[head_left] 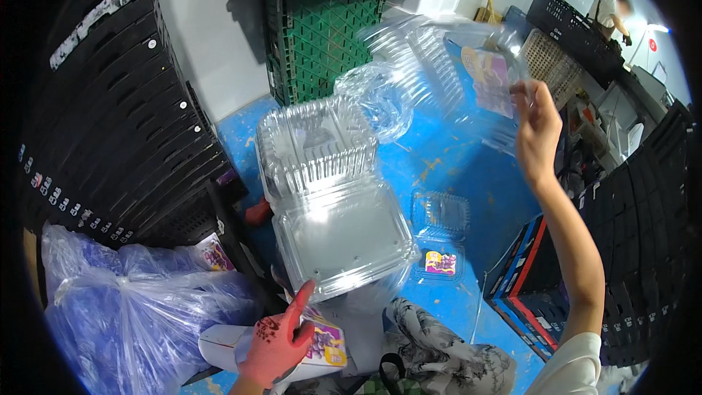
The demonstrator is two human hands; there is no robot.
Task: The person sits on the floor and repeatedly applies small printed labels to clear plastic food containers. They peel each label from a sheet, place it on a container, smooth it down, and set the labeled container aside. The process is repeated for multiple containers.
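My right hand (540, 132), bare and raised at the upper right, grips the edge of an opened clear plastic clamshell container (417, 58). It is smeared by motion and carries a purple and yellow label (488, 77). In front of me lies a stack of opened clear clamshells (344, 238), flat lids nearer and ribbed trays farther. My left hand (276, 347), in a red glove, is over a white roll of labels (227, 347). Its index finger stretches to the stack's near edge, with the thumb apart; its other fingers are partly hidden.
Black crates (117, 102) are stacked on the left, more crates (607, 249) on the right. A bag of purple-blue things (139, 307) sits at lower left. Another labelled clamshell (440, 271) lies on the blue floor. Beyond are green crates (329, 36) and, far right, another person (605, 16).
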